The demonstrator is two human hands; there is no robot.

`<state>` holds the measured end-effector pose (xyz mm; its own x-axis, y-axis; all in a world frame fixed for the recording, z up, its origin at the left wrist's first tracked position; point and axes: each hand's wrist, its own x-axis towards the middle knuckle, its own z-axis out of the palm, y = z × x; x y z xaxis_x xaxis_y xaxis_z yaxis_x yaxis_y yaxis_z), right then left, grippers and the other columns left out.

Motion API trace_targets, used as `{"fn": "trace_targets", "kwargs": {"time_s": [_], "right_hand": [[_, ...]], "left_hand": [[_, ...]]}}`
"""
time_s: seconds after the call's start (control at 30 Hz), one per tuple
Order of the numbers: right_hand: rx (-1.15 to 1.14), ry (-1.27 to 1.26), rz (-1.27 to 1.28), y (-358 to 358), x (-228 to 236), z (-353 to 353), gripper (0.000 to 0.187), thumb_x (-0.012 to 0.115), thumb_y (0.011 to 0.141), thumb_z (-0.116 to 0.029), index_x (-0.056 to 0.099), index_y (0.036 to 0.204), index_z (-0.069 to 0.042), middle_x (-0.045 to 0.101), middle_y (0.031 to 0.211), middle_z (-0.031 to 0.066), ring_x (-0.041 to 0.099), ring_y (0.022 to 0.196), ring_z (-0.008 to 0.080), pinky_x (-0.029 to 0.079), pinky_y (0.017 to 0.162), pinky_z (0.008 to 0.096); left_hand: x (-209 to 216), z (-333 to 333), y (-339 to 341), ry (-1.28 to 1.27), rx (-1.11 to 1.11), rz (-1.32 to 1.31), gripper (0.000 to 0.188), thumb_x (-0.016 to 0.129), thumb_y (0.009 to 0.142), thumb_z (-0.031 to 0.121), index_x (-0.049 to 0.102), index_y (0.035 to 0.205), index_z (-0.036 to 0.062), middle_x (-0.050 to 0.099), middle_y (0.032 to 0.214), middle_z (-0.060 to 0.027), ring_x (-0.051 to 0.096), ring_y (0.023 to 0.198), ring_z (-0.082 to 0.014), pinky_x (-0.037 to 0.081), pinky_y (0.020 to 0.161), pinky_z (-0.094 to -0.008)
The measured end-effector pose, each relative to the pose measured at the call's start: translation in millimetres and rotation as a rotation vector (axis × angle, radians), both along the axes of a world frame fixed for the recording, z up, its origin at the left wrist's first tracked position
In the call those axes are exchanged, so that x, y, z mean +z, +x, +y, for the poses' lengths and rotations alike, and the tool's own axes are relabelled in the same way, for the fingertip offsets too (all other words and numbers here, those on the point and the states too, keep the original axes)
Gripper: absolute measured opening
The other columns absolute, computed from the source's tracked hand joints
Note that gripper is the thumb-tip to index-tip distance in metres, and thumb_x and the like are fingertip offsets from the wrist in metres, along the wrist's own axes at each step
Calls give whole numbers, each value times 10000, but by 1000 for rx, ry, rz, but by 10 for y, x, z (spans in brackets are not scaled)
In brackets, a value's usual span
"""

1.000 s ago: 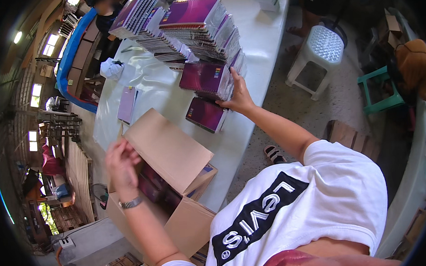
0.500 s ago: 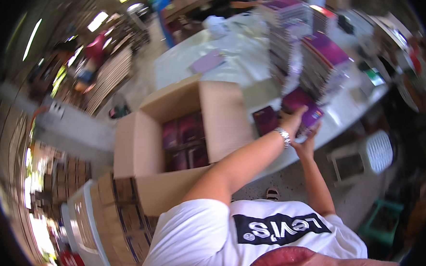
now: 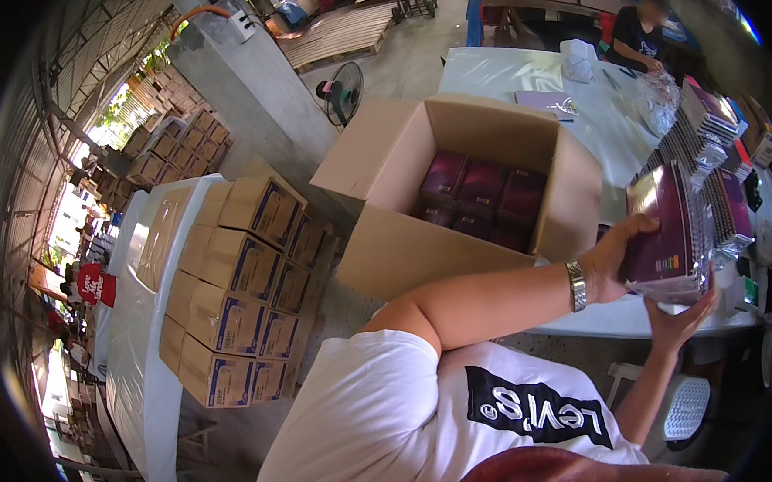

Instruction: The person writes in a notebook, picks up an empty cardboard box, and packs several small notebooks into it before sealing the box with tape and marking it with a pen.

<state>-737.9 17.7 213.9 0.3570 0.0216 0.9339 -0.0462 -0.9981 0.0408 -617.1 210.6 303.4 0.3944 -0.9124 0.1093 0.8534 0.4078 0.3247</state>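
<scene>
Both my hands hold a pack of purple spiral notebooks [image 3: 665, 226] in clear plastic, tilted above the table's near right edge. My left hand [image 3: 616, 259], with a metal watch on its wrist, is closed on the pack's left side, thumb on the top cover. My right hand [image 3: 685, 319] supports it from below at the near end; its fingers are partly hidden. To the left of my hands stands an open cardboard carton [image 3: 439, 247], flaps spread. Inside it lie several purple packs [image 3: 479, 188] in rows.
Stacks of spiral notebooks [image 3: 729, 201] stand on the plastic-covered table [image 3: 517, 70] beyond my hands. A person [image 3: 636, 43] sits at its far side. Closed cartons [image 3: 233, 314] are piled at left, near a concrete pillar [image 3: 252, 91] and a fan [image 3: 343, 93]. A white stool [image 3: 687, 407] stands below the table.
My view has swung, putting the carton and table farther right. The notebook pack, held in both hands before too, now appears larger and nearer to me.
</scene>
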Motion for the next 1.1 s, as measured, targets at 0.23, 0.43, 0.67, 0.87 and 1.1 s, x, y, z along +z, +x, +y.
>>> {"fn": "trace_targets", "kwargs": {"time_s": [0.23,0.43,0.67,0.87,1.1], "right_hand": [[212,-108,193,648,1424,1402,891,786,577,-168,439,1391,-57,512,1377,174,521,1212,362,396,1026,461],[284,-110,425,1289,1583,2367,873,806,526,-255,531,1353,-189,536,1270,129,537,1160,336,452,970,461],[171,679,1116,2402,666,2781,697,683,739,-676,691,1060,-57,694,1016,165,661,942,325,511,851,407],[202,731,2099,2632,22,2966,660,470,947,-601,602,1285,-50,552,1351,171,521,1227,291,416,994,454],[527,821,2239,3127,-397,3056,749,400,951,-644,526,1355,-27,475,1430,176,487,1265,317,419,1004,467]], "left_hand": [[56,1428,378,-246,327,51,401,636,826,362,647,1130,101,666,1159,-77,622,1077,-276,445,1005,-463],[-348,2558,879,-203,431,130,638,621,827,447,520,1361,114,532,1388,-114,455,1311,-332,350,1093,-555],[-326,3416,1193,103,666,57,681,495,929,497,371,1455,83,373,1501,-144,333,1375,-379,188,1150,-596],[-256,3879,1391,143,839,37,657,526,923,468,383,1429,74,365,1484,-162,307,1360,-401,166,1139,-593],[-232,4093,1768,-27,628,-40,683,611,849,464,459,1409,103,468,1446,-101,423,1334,-317,284,1132,-557]]}}
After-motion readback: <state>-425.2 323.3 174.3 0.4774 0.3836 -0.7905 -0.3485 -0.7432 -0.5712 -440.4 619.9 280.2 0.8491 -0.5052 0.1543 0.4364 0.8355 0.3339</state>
